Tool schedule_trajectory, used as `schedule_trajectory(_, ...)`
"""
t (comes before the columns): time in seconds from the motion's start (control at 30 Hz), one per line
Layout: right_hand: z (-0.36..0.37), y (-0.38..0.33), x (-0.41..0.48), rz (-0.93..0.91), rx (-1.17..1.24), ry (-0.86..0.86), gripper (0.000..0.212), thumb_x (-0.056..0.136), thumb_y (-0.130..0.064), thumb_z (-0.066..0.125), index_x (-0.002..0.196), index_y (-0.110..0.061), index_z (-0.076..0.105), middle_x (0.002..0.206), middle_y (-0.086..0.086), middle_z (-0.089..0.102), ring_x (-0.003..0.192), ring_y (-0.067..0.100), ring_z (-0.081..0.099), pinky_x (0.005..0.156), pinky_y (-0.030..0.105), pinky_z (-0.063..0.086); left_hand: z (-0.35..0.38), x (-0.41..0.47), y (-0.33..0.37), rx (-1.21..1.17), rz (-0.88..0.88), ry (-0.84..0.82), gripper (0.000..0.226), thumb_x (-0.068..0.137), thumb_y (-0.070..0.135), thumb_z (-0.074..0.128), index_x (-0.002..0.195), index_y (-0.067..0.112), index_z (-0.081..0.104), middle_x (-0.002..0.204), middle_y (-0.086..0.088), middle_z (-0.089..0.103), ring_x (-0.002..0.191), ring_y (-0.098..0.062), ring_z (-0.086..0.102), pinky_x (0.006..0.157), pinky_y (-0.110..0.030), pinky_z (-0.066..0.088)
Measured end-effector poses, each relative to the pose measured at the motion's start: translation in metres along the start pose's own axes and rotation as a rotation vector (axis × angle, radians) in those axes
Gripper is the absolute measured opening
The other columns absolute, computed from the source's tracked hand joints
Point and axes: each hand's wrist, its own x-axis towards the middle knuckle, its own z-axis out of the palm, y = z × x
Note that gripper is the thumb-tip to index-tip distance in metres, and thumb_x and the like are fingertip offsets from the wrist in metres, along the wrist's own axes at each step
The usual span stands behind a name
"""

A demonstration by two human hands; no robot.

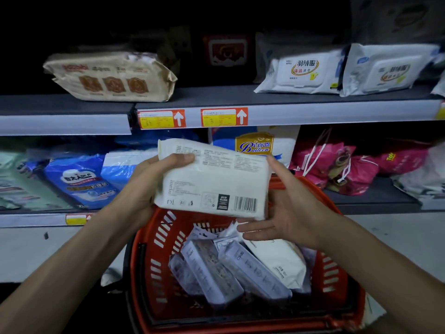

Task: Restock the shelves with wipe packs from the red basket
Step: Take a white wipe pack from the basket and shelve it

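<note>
A white wipe pack (214,179) is held up, barcode side out, just above the red basket (149,249). Its left edge is gripped by the left hand (144,186), with the thumb laid across the face and the fingers tucked behind. The right end is cradled by the right hand (289,208), fingers kept straight under the bottom corner, not clamped. More packs (240,268) are seen lying in the basket, and white packs (301,73) are lined up on the upper shelf (216,97)

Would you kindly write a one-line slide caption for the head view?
The left hand grips a white wipe pack and right hand steadies it above the red basket, before the shelves.
</note>
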Motion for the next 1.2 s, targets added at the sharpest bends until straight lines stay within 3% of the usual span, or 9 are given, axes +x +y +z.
schedule_trajectory(0.1,0.0,-0.004,-0.003,0.0,0.139,-0.033,0.075,0.081,-0.082,0.055,0.133,-0.029,0.067,0.131,0.01,0.07,0.119,0.04,0.067,0.101,0.06,0.051,0.0,-0.001,-0.004,0.077,0.081,-0.056,0.06,0.068,0.021,0.083,0.125,0.007,0.066,0.112,-0.017,0.078,0.098,-0.035,0.077,0.069,-0.038,0.065)
schedule_trajectory(0.27,-0.003,-0.004,-0.011,-0.139,0.158,0.069,0.047,0.084,-0.042,0.072,0.128,-0.024,0.07,0.126,0.008,0.073,0.115,0.03,0.069,0.079,0.044,0.059,0.002,-0.007,-0.012,0.211,0.179,-0.222,0.061,0.069,-0.001,0.085,0.124,0.015,0.065,0.115,-0.01,0.078,0.107,-0.031,0.075,0.079,-0.032,0.063)
schedule_trajectory(0.4,0.002,0.002,-0.011,-0.341,0.161,0.156,0.044,0.081,-0.037,0.075,0.122,-0.022,0.071,0.121,0.01,0.074,0.114,0.032,0.07,0.079,0.044,0.059,-0.005,-0.002,-0.014,0.008,0.126,-0.305,0.086,0.07,0.033,0.094,0.146,0.024,0.055,0.138,-0.01,0.068,0.127,-0.027,0.066,0.1,-0.037,0.057)
schedule_trajectory(0.5,0.005,0.005,-0.011,-0.409,0.119,0.202,0.045,0.078,-0.039,0.077,0.118,-0.021,0.073,0.116,0.009,0.076,0.11,0.03,0.072,0.078,0.042,0.06,-0.001,-0.003,-0.013,-0.057,0.058,-0.22,0.063,0.097,0.063,0.051,0.144,0.022,0.057,0.138,-0.007,0.068,0.13,-0.028,0.063,0.102,-0.045,0.054)
schedule_trajectory(0.57,0.007,0.007,-0.013,-0.474,0.084,0.225,0.044,0.078,-0.038,0.076,0.117,-0.019,0.074,0.113,0.008,0.077,0.106,0.028,0.074,0.076,0.041,0.061,-0.001,-0.003,-0.016,-0.108,-0.08,-0.161,0.072,0.095,0.074,0.038,0.139,0.023,0.064,0.134,-0.01,0.071,0.126,-0.032,0.066,0.103,-0.053,0.05)
schedule_trajectory(0.8,0.014,0.009,-0.022,-0.794,-0.16,0.268,0.038,0.078,-0.028,0.077,0.116,-0.022,0.073,0.108,0.005,0.078,0.098,0.024,0.076,0.078,0.036,0.059,-0.004,-0.004,-0.017,-0.105,-0.336,-0.07,0.067,0.084,0.074,0.058,0.108,0.016,0.08,0.111,-0.017,0.077,0.095,-0.038,0.076,0.074,-0.047,0.063)
schedule_trajectory(0.93,0.012,0.014,-0.027,-0.849,-0.337,0.204,0.056,0.074,-0.032,0.081,0.127,-0.031,0.063,0.12,-0.004,0.072,0.105,0.018,0.073,0.076,0.032,0.061,-0.004,-0.004,-0.019,-0.081,-0.301,-0.064,0.033,0.088,0.051,0.069,0.076,0.022,0.079,0.091,-0.01,0.077,0.074,-0.028,0.075,0.058,-0.039,0.061)
schedule_trajectory(1.1,-0.001,0.012,-0.032,-0.825,-0.582,0.139,0.102,0.069,-0.045,0.089,0.154,-0.048,0.033,0.148,-0.018,0.054,0.133,0.01,0.057,0.106,0.051,0.05,-0.008,-0.002,-0.023,-0.191,-0.194,-0.107,0.034,0.084,0.033,0.068,0.111,0.013,0.073,0.098,-0.012,0.076,0.082,-0.03,0.074,0.069,-0.041,0.061)
schedule_trajectory(1.2,-0.004,0.012,-0.033,-0.892,-0.777,0.097,0.11,0.078,-0.043,0.085,0.159,-0.05,0.011,0.158,-0.028,0.035,0.148,0.003,0.035,0.117,0.044,0.04,-0.01,0.0,-0.025,-0.235,-0.12,-0.12,0.023,0.085,0.03,0.067,0.1,0.016,0.078,0.105,-0.013,0.076,0.088,-0.03,0.072,0.068,-0.039,0.059)
